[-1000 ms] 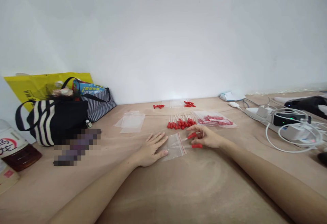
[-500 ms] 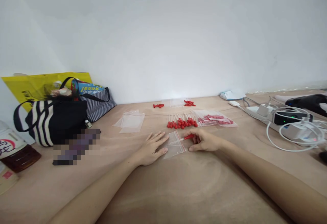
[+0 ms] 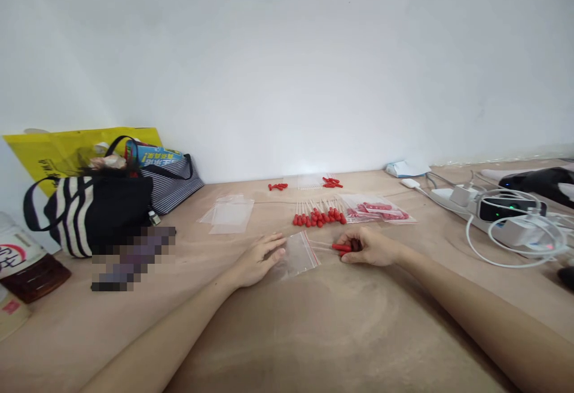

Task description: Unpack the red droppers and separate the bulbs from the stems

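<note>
Nearest: left hand [image 3: 258, 261] low on the table [image 3: 314, 333], fingers extended at the closed end of a clear bag [image 3: 296, 255]; cannot tell whether thumb and fingers pinch it. Bag lies flat, red-lined mouth facing right, shifted slightly left over the last second. Right hand [image 3: 368, 247] just right of the mouth, fingers closed on red-tipped sticks [image 3: 341, 248], pale ends pointing at the bag. A half-second ago they sat deeper at the mouth, now drawn back, red tips side by side. Judgement: not bagged yet; whether the pale ends sit inside the mouth is unclear.

Beyond: a row of loose sticks [image 3: 318, 216], filled bags [image 3: 379, 208] right, flat bags [image 3: 231, 215] left. Farthest: two small red clusters [image 3: 332, 182] by the wall [image 3: 287, 82].
</note>
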Demonstrator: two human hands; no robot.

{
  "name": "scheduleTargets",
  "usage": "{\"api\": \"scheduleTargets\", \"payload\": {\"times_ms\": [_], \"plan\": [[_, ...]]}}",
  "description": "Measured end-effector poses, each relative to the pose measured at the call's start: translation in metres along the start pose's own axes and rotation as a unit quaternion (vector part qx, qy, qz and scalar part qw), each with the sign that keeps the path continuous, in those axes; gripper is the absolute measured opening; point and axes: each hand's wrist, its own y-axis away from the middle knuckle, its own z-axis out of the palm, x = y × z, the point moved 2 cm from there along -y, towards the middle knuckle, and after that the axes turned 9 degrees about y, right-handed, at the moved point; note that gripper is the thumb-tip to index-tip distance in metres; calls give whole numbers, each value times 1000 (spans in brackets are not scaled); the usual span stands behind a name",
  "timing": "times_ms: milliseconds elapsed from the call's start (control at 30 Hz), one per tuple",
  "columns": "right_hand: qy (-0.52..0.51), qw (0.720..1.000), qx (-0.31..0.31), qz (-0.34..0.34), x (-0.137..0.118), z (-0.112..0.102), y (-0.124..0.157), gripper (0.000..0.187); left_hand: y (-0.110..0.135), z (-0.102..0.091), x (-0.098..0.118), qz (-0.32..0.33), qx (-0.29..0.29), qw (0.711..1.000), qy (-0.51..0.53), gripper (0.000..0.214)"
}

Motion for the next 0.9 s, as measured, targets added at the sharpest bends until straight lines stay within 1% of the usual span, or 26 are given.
{"api": "scheduleTargets", "payload": {"times_ms": [67, 100, 167, 233, 300, 367, 433, 467, 500, 533, 567, 600, 667, 700, 733, 767, 800, 900], "plan": [[10, 999, 50, 13, 4, 0, 1, 23, -3, -2, -3, -21, 70, 997, 31, 40], [4, 997, 75, 16, 6, 0, 2, 24, -5, -4, -5, -35, 102, 994, 31, 37], [-46, 993, 105, 31, 10, 0, 2, 31, -8, -6, -8, -70, 145, 987, 4, 32], [-126, 984, 112, 55, 13, 0, 2, 40, -10, -7, -10, -101, 152, 983, -20, 29], [-191, 970, 132, 76, 16, -2, 1, 43, -12, -8, -12, -117, 133, 984, -20, 27], [-227, 955, 170, 82, 18, -6, 0, 41, -12, -10, -15, -116, 109, 987, -1, 26], [-243, 941, 222, 80, 19, -11, -5, 38, -13, -14, -21, -110, 106, 988, 27, 25], [-245, 933, 252, 76, 19, -14, -8, 37, -13, -18, -26, -111, 121, 985, 42, 25], [-244, 925, 284, 68, 18, -16, -12, 36, -14, -25, -33, -118, 150, 980, 56, 24], [-234, 917, 317, 61, 17, -18, -17, 36, -15, -32, -40, -133, 194, 970, 67, 23], [-212, 911, 351, 52, 15, -19, -23, 34, -16, -42, -49, -153, 245, 955, 70, 23], [-176, 908, 379, 41, 11, -19, -30, 32, -16, -52, -58, -182, 305, 933, 62, 22], [-50, 908, 416, 17, 2, -15, -46, 26, -15, -71, -77, -267, 405, 874, 36, 23], [28, 911, 412, 0, -5, -12, -56, 24, -15, -78, -84, -292, 425, 856, 27, 25], [115, 914, 388, -17, -11, -7, -66, 24, -14, -84, -90, -315, 439, 841, 19, 27], [211, 914, 346, -26, -17, -2, -76, 26, -14, -87, -95, -333, 446, 831, 12, 29], [293, 905, 306, -26, -21, 3, -86, 28, -12, -89, -97, -346, 446, 826, 7, 31], [361, 898, 250, -35, -26, 13, -108, 27, -8, -84, -96, -365, 450, 814, -29, 35]]}}
